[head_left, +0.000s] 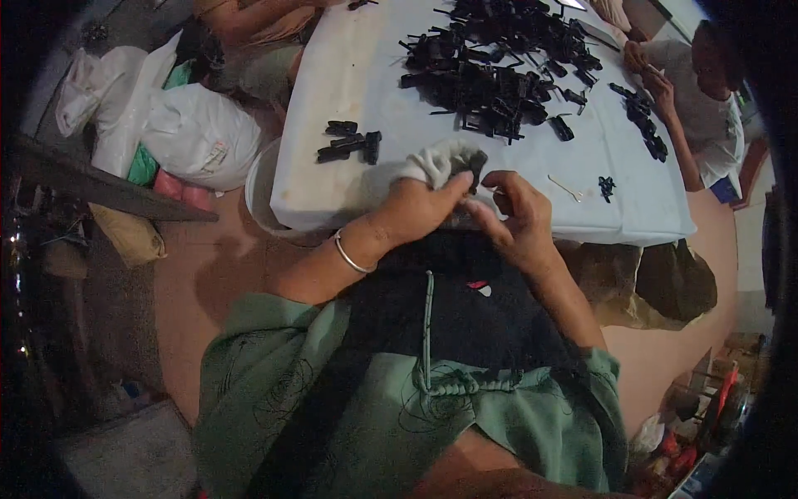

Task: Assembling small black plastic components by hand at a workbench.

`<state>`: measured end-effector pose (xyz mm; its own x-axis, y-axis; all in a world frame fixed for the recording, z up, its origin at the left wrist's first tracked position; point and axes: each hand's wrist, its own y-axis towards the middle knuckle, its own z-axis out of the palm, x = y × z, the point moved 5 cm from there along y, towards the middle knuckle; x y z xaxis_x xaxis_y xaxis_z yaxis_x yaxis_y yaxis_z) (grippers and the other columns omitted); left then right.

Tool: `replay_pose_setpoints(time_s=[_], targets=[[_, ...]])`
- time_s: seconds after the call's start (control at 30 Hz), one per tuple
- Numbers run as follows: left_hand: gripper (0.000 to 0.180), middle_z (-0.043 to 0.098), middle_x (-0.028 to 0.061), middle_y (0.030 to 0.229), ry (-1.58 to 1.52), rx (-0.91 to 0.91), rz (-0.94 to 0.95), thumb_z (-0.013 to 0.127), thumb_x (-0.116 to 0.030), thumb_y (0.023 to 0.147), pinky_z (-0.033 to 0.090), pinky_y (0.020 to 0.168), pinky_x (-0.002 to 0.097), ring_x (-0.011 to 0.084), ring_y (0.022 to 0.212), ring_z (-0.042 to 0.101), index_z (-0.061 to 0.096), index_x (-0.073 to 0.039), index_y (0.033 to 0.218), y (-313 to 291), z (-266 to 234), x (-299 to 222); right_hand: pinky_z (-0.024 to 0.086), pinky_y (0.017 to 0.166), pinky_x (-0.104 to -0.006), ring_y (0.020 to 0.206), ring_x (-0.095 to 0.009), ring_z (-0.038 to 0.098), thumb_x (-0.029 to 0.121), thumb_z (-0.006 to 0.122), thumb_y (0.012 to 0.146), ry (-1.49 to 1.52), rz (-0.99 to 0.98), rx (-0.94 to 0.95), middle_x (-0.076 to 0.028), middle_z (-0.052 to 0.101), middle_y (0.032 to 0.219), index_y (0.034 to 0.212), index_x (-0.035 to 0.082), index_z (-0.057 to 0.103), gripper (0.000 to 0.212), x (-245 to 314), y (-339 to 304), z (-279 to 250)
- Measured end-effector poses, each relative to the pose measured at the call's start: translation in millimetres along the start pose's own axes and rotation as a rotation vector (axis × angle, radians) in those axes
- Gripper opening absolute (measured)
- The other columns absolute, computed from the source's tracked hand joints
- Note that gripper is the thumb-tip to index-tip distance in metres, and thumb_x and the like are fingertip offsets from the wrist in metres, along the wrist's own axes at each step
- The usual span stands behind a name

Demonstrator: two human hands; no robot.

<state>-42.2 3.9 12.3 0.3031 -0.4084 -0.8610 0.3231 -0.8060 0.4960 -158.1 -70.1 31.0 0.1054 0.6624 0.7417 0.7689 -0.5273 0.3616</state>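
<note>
At the near edge of the table, my left hand (424,204) is closed on a bunched pale grey cloth (440,160). The cloth has a dark end by my thumb; I cannot tell whether that is a black part or the cloth itself. My right hand (522,218) is close beside it, fingers curved, with a gap between thumb and forefinger. Nothing shows plainly between them. A few black clip-like parts (353,145) lie together left of my hands. On the right are a thin yellowish stick (565,188) and a small black cluster (607,188).
A large heap of black parts (499,75) covers the far middle of the white-covered table (332,200). More black parts (644,121) lie in a row near a person (706,108) at the right. Another person (258,41) sits far left. White sacks (199,133) stand left.
</note>
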Motion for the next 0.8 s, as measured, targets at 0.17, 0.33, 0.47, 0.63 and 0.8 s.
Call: replay_pose_setpoints(time_s=[0.17,0.33,0.47,0.63,0.8], targets=[[0.028,0.056,0.0048,0.085,-0.423,0.154,-0.42,0.052,-0.004,0.083,0.049,0.053,0.0232,0.0093,0.063,0.056,0.046,0.0,0.109,-6,11,-1,0.032,0.05,-0.0193,0.056,-0.004,0.039,0.015,0.061,0.08,0.349,0.211,-0.051,0.003,0.046,0.058,0.073,0.002,0.052,0.017,-19,10,2],[0.03,0.056,0.0051,0.087,-0.28,0.117,-0.417,0.053,-0.003,0.082,0.049,0.053,0.0222,0.0089,0.064,0.055,0.044,0.0,0.11,-6,10,4,0.034,0.054,-0.0201,0.06,-0.004,0.04,0.021,0.054,0.086,0.345,0.215,0.119,0.002,0.048,0.062,0.075,0.001,0.053,0.023,-19,10,3],[0.028,0.057,0.0053,0.088,-0.194,0.026,-0.315,0.054,-0.002,0.081,0.05,0.054,0.0218,0.0088,0.067,0.056,0.047,0.001,0.108,-4,5,4,0.038,0.051,-0.0283,0.053,-0.012,0.043,0.024,0.047,0.089,0.277,-0.024,0.109,-0.009,0.05,0.056,0.077,-0.001,0.054,0.028,-19,3,12],[0.027,0.058,0.0042,0.088,-0.246,0.041,-0.418,0.057,-0.002,0.08,0.051,0.056,0.0217,0.0092,0.073,0.056,0.051,0.001,0.107,-7,4,10,0.038,0.051,-0.0319,0.052,-0.017,0.044,0.024,0.045,0.09,0.186,0.075,0.169,-0.014,0.048,0.057,0.077,-0.002,0.052,0.03,-16,4,11],[0.029,0.058,0.004,0.09,-0.305,0.083,-0.437,0.059,-0.003,0.079,0.051,0.057,0.0216,0.0094,0.074,0.056,0.051,0.001,0.107,-2,5,2,0.038,0.05,-0.0321,0.051,-0.017,0.044,0.025,0.044,0.091,0.217,0.114,0.159,-0.014,0.05,0.058,0.075,-0.002,0.052,0.033,-22,1,11]])
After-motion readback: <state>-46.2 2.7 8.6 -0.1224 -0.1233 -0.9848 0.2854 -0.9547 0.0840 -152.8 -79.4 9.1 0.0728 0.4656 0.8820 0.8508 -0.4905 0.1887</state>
